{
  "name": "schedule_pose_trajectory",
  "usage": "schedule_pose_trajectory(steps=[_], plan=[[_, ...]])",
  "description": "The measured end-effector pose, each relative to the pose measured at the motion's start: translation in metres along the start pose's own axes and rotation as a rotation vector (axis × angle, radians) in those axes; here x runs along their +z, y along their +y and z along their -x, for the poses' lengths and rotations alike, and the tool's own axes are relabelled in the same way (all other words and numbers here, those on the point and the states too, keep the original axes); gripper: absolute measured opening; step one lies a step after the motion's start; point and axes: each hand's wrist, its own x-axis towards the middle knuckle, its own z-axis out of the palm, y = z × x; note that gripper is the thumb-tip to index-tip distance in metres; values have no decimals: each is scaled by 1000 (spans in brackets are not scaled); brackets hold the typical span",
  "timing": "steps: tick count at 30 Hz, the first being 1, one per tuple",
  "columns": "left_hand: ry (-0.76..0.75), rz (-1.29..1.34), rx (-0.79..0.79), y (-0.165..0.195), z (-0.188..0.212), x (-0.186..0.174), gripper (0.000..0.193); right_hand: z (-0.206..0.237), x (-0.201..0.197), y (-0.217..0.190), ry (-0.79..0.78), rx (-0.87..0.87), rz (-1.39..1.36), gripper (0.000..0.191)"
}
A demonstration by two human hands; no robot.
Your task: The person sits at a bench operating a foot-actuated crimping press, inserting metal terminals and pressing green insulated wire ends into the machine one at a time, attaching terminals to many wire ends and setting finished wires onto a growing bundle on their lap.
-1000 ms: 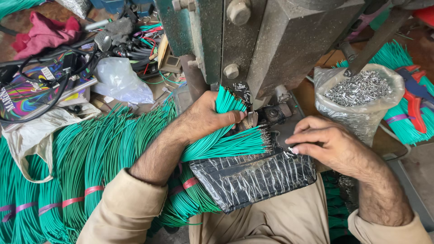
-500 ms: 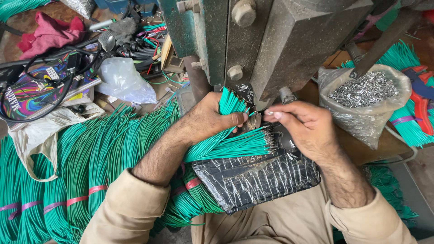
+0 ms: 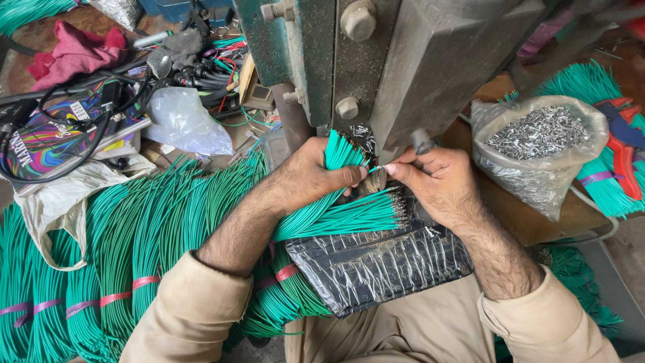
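My left hand [image 3: 314, 176] grips a small bunch of green wires [image 3: 341, 150], their ends fanned upward toward the grey metal press [image 3: 403, 60]. My right hand [image 3: 438, 180] pinches a single green wire end at the press's die, fingertips close to my left thumb. Below both hands a larger bundle of green wires [image 3: 349, 216] with bare metal ends lies across a black pad wrapped in clear film [image 3: 376, 265] on my lap.
A clear bag of small silver metal terminals [image 3: 537, 144] sits right of the press. Big bundles of green wire tied with pink bands [image 3: 121, 249] lie at left. Cables, a colourful box [image 3: 47, 138], a red cloth [image 3: 74, 50] and a crumpled plastic bag [image 3: 185, 121] clutter the back left.
My right hand has moved from the black pad up and left to the press, now pinching a wire end at the die. My left hand stays on its bunch.
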Motion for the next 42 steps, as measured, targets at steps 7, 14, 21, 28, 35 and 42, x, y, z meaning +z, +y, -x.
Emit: schedule_pose_trajectory(steps=[7, 14, 21, 28, 35, 42], plan=[[38, -44, 7, 1, 1, 1, 16, 6, -1, -4, 7, 13, 1, 13], [-11, 14, 21, -1, 2, 0, 16, 35, -49, -31, -182, -34, 312, 18], [-78, 94, 72, -2, -1, -1, 12, 35, -51, -19, -203, 246, 360, 14], [-21, 41, 16, 0, -1, 1, 12, 9, -4, -10, 10, -23, -238, 13], [-12, 49, -1, 2, 0, 0, 13, 2, 2, -2, 20, -26, 4, 10], [18, -10, -21, 3, 1, 0, 14, -3, -3, 9, 8, 114, 120, 13]])
